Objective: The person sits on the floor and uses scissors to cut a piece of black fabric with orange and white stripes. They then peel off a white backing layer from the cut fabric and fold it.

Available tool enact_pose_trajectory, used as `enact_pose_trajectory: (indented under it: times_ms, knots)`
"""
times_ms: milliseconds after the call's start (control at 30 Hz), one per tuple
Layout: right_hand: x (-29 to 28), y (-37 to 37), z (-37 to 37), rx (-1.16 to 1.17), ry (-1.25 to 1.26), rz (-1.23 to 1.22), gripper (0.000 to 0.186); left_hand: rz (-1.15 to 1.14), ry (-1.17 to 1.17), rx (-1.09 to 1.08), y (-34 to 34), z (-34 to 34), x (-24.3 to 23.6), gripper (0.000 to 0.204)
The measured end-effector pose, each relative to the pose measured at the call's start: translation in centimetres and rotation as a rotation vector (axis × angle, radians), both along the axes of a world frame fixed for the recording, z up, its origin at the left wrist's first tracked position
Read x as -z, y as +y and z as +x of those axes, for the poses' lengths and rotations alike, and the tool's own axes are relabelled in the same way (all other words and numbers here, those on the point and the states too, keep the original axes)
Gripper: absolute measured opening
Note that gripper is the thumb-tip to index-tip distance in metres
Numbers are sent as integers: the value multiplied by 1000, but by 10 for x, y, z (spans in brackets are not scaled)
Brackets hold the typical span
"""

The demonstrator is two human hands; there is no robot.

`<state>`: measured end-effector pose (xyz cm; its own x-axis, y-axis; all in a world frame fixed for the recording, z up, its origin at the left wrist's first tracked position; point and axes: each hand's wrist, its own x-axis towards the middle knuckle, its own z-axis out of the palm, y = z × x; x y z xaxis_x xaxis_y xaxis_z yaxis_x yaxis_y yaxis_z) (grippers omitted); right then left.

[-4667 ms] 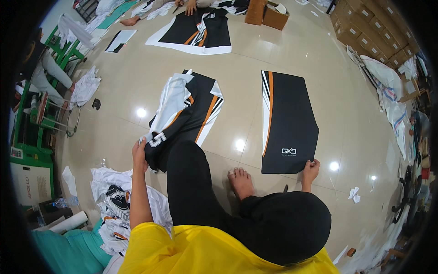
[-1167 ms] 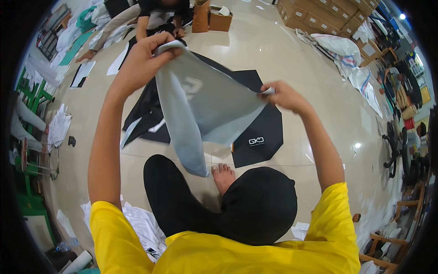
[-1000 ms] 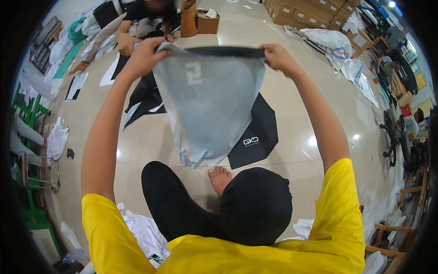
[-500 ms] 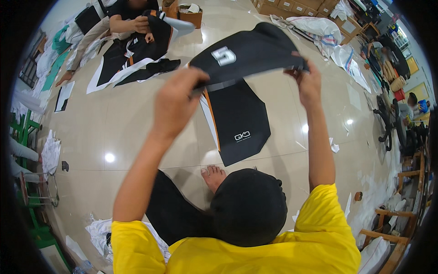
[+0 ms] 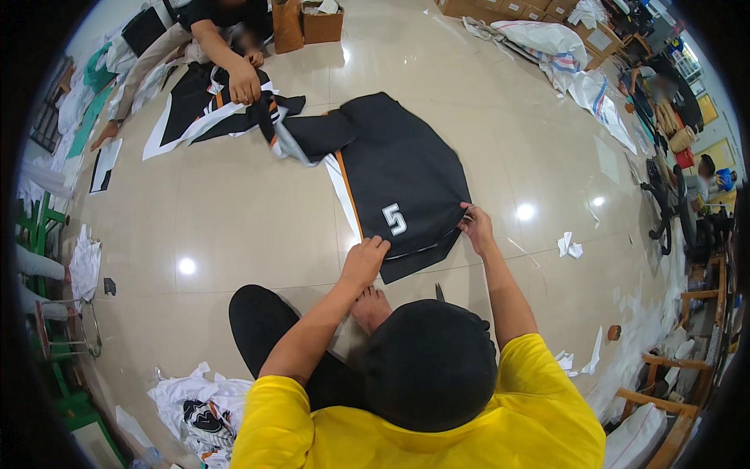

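My left hand (image 5: pixel 369 256) pinches the lower left edge of a black fabric panel (image 5: pixel 398 164) with a large white printed figure. My right hand (image 5: pixel 475 223) pinches its right edge. The panel lies spread on the tiled floor over another black piece (image 5: pixel 402 269), whose bottom shows beneath it and whose orange and white stripe (image 5: pixel 342 187) shows along the left. The panel's top left meets a crumpled striped piece (image 5: pixel 285 141). Scissor blades (image 5: pixel 439 292) show beside my foot (image 5: pixel 371 309), partly hidden by my head.
A co-worker's hand (image 5: pixel 244 82) grips striped fabric at top left, among more black pieces (image 5: pixel 187 102). Cardboard boxes (image 5: pixel 320 23) stand behind. White sacks (image 5: pixel 539 47) lie at right, chairs (image 5: pixel 656 203) at the right edge, green stands (image 5: pixel 51 215) at left, white cloths (image 5: pixel 187 391) behind me.
I have swung the lifted panel from grey side to black side and lowered it onto the piece on the floor. The co-worker's hand has reached forward toward it with striped fabric.
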<state>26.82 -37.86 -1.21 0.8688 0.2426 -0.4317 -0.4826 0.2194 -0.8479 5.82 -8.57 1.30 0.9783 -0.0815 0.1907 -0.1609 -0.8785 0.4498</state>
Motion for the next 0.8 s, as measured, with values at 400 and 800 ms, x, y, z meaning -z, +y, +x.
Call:
enact_pose_trajectory:
  times_ms: [400, 800]
  knots:
    - [12, -29, -49, -46, -327, -739, 30, 10, 214, 124, -21, -48, 15, 25]
    - [26, -45, -71, -20, -364, -677, 28, 50, 233, 149, -26, -51, 21, 18]
